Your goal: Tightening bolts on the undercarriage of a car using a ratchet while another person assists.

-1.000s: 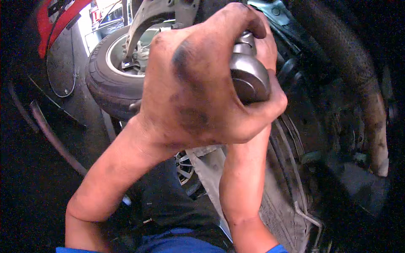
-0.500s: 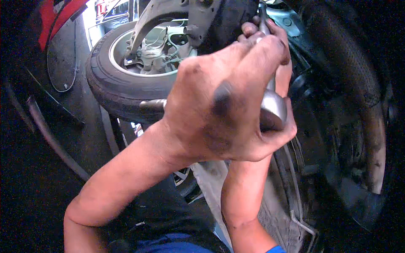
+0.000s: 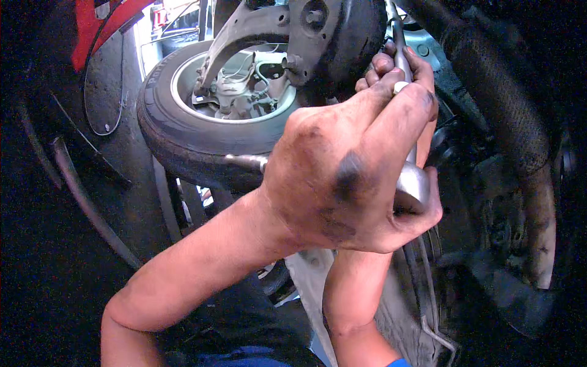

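Note:
My left hand (image 3: 342, 177), smudged black on its back, is closed around a silver tool that looks like a ratchet wrench. The rounded metal head (image 3: 414, 185) shows between index finger and thumb, and a polished handle end (image 3: 244, 161) sticks out on the wrist side. A slim metal extension bar (image 3: 400, 52) runs upward, away from the head, into the vehicle's underside. Partly hidden behind the left hand, my right hand (image 3: 422, 67) has its fingers and thumb around this bar. Where the bar's far end meets the vehicle is too small to make out.
Beyond my left hand hangs a tyred wheel (image 3: 202, 137), with a dark suspension arm (image 3: 251, 27) above it. A thick pipe with a braided section (image 3: 507, 92) curves down the right side. Thin metal lines (image 3: 422, 287) run below my hands. Red bodywork (image 3: 101, 27) is at upper left.
Both hands and the surroundings sit slightly lower and farther right in the picture, as the view has shifted. The grip on the tool and bar looks the same.

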A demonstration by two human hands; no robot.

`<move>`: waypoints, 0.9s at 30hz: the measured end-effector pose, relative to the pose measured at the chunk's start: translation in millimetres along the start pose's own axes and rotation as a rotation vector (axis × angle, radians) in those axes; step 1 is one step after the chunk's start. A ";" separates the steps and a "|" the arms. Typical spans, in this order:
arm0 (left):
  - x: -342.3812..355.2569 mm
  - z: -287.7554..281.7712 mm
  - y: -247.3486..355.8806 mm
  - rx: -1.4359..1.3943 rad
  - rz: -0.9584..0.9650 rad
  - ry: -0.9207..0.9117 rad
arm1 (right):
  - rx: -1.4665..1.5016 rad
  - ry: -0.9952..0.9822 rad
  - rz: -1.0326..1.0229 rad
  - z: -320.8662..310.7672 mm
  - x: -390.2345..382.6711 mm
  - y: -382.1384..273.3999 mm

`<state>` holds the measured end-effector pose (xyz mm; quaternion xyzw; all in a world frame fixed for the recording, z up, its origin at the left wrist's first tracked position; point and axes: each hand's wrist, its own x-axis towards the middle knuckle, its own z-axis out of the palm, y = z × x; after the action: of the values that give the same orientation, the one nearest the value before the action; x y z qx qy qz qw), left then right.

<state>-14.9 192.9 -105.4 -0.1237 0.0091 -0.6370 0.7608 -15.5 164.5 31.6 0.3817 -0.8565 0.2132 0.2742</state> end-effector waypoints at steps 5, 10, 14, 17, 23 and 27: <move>-3.6 1.4 0.8 -0.122 -0.109 0.188 | -0.244 -0.060 -0.090 1.9 5.0 -2.0; -4.8 0.0 5.8 -0.237 -0.234 0.229 | -0.255 -0.049 -0.181 13.4 -20.7 -7.9; -3.1 -3.5 1.6 -0.186 -0.160 0.227 | -0.090 -0.143 0.022 13.1 -12.5 -13.5; -1.1 -15.1 6.7 -0.120 -0.207 0.118 | 0.050 -0.210 0.190 -0.8 8.3 -11.1; 9.3 -22.8 6.2 0.003 -0.075 -0.011 | 0.124 -0.213 0.271 0.7 21.5 -13.3; 7.8 -24.9 4.3 -0.009 -0.100 -0.071 | 0.045 -0.044 0.117 18.1 -2.9 -13.8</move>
<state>-13.5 181.6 -129.2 -0.1501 -0.0211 -0.6696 0.7271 -8.8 147.2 18.2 0.3417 -0.8782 0.2394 0.2338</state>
